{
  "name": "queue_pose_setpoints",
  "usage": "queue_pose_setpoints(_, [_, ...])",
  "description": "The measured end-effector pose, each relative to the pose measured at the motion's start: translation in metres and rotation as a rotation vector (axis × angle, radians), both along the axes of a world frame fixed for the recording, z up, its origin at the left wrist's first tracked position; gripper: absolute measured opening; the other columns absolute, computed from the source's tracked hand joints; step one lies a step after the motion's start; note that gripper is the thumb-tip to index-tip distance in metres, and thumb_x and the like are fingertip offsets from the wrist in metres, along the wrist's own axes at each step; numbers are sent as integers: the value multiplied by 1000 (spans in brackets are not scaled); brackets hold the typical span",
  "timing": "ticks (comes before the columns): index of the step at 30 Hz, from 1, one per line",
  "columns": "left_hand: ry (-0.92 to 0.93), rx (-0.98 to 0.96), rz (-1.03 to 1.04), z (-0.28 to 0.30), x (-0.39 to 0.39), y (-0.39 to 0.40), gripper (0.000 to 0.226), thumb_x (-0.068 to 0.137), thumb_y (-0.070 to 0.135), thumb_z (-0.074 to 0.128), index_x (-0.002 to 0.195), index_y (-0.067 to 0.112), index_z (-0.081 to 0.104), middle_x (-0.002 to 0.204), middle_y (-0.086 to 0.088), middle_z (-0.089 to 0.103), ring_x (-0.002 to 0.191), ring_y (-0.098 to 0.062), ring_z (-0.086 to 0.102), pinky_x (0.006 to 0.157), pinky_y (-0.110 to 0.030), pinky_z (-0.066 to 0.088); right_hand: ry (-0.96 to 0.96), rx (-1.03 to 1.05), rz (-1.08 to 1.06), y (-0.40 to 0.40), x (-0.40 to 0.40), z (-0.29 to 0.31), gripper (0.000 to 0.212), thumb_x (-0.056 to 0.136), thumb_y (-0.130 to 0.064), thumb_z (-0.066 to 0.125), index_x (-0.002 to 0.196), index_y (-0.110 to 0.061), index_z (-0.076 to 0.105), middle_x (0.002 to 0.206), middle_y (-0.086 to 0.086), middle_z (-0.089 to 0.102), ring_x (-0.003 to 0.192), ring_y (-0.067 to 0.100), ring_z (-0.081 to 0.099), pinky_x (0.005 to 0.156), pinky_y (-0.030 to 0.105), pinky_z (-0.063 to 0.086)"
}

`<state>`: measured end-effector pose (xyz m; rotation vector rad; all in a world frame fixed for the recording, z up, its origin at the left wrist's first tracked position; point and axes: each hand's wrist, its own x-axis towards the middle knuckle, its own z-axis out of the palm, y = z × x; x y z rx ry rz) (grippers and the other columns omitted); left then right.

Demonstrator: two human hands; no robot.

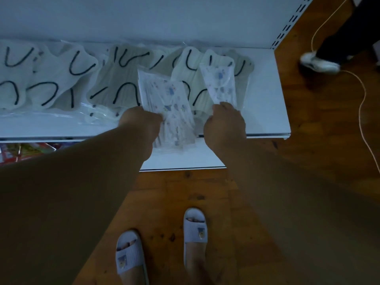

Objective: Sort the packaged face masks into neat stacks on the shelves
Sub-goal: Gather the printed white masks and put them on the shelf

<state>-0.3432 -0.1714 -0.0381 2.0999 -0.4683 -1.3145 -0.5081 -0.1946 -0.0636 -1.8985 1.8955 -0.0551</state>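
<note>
Where the fingers [158,116] of the left hand [140,125] curl at the shelf edge, they pinch the near left side of a patterned mask pack [167,108], which lies tilted on the white shelf [265,95] with its lower end hanging past the front lip. Right hand [225,124]: fingers curled, pinching the bottom edge of a second patterned mask pack [219,83], which leans up over the white packs. Both forearms reach forward and down from the bottom corners, wrists bent downward. Behind and to the left: white mask packs with black ear loops [61,79], overlapping in a loose row along the shelf. Lower shelf [185,159]: white, colourful packaging [24,150] at its left. Wooden floor [174,194]; two pale slippers [129,254] on the person's feet. Far right: another person's white shoe [319,62] and a thin cable [362,99].
</note>
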Motion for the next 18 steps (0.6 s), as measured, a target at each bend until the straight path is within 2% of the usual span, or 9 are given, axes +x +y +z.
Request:
queue_pose_setpoints(2, [14,-13,-12,0,-2,1,12,97,21,62,108,16,61,71,3,52,58,-11,48,53,-22,39,-123,-134,-55,6,-1,4,33,97,-13,45,127,-6,59,132,10,56,124,30,50,111,41,35])
queue_pose_setpoints(4, [54,-54,-13,-3,-5,2,27,98,20,59,123,10,61,74,6,49,60,-6,45,52,-18,38,-293,-247,-42,14,1,10,33,99,-14,45,128,-9,60,127,10,61,119,28,55,104,43,43])
queue_pose_setpoints(6, [102,-77,-4,-1,-11,4,39,100,25,55,134,6,55,80,6,48,66,-9,47,53,-17,36,-424,-220,62,26,8,15,29,100,-18,45,125,-13,59,117,6,65,109,23,59,95,43,48])
queue_pose_setpoints(9, [192,-25,47,5,-22,9,41,101,44,50,129,15,59,103,7,58,103,-20,61,68,-19,46,-538,-116,126,46,13,17,29,102,-21,43,129,-17,54,112,2,66,102,17,61,88,40,50])
queue_pose_setpoints(10, [195,-10,60,6,-24,12,36,98,45,55,121,18,64,105,6,65,105,-23,65,78,-26,53,-556,-109,108,51,13,16,30,102,-21,43,129,-16,53,115,2,66,104,17,61,88,39,51])
queue_pose_setpoints(12, [162,-24,55,5,-25,17,24,94,34,64,111,18,68,99,-2,72,94,-27,69,87,-41,58,-578,-99,29,55,11,17,30,100,-19,46,129,-16,53,119,2,65,106,16,61,85,33,51])
queue_pose_setpoints(14, [162,-46,40,4,-20,23,19,91,22,68,109,17,70,99,-5,73,92,-28,71,87,-45,59,-571,-105,-115,53,8,21,37,97,-21,53,134,-17,50,128,0,61,113,12,57,88,23,48])
queue_pose_setpoints(16, [229,-60,23,6,-13,30,25,81,21,74,106,16,72,100,-6,75,93,-31,72,88,-49,58,-611,-7,-361,51,3,26,51,93,-32,63,139,-19,44,129,-4,56,113,11,55,94,28,46])
queue_pose_setpoints(18, [293,-61,-27,19,-9,45,29,76,20,78,105,18,74,97,-6,77,92,-31,73,88,-51,57,-805,258,-598,62,2,41,51,86,-39,74,128,-17,54,112,-7,64,99,13,63,91,35,50])
